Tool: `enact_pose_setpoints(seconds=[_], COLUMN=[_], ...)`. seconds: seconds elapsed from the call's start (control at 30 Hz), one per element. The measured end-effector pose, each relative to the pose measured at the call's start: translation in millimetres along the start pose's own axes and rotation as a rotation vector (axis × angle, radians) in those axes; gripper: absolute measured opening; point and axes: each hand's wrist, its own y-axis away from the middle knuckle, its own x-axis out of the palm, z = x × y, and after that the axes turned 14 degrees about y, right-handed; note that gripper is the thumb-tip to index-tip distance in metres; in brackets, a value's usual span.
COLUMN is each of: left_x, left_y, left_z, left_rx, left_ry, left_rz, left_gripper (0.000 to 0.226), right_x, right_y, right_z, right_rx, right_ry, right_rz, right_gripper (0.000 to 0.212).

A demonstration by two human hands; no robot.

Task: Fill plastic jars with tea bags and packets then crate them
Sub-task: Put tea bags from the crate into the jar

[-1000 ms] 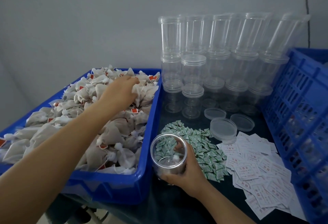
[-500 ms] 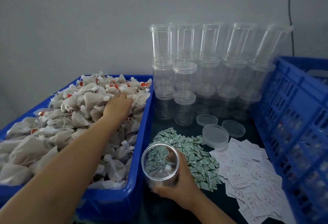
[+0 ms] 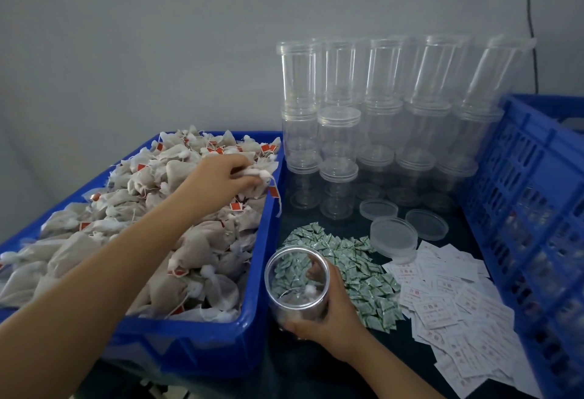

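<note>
Plain grey wall [image 3: 158, 35]; black cable [image 3: 531, 19] hanging; dim light.

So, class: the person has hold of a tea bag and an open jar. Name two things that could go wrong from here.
1. The left hand pinches a tea bag whose strings lie tangled with its neighbours; lifting might drag extra bags over the blue bin rim.
2. The right hand holds the open jar tilted; bags already inside could slide out.

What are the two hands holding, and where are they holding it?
The left hand pinches a tea bag by its tied top. The right hand grips the open jar around its side.
</note>
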Motion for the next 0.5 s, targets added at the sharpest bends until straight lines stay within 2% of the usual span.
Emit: enact_pose_setpoints(seconds=[0.07, 0.17, 0.27, 0.37, 0.5], left_x=[-4, -6, 2, 15, 32], left_y=[10, 24, 37, 47, 58], left_z=[-15, -35, -48, -51, -47], left_rx=[0.004, 0.017, 0.007, -0.016, -0.037], left_ry=[0.126, 0.301, 0.418, 0.464, 0.375], left_rz=[0.017, 0.050, 0.126, 0.202, 0.288], left_gripper=[0.004, 0.014, 0.014, 0.012, 0.009], right_x=[0, 1, 2, 2, 3], right_y=[0, -1, -1, -3, -5], right_z=[0, -1, -3, -5, -6], right_rx=[-0.002, 0.006, 0.008, 0.020, 0.013], right_ry=[-0.005, -0.011, 0.000, -0.001, -0.004], right_rz=[-0.001, -0.004, -0.007, -0.009, -0.019], right_gripper=[0.100, 0.100, 0.101, 0.102, 0.105])
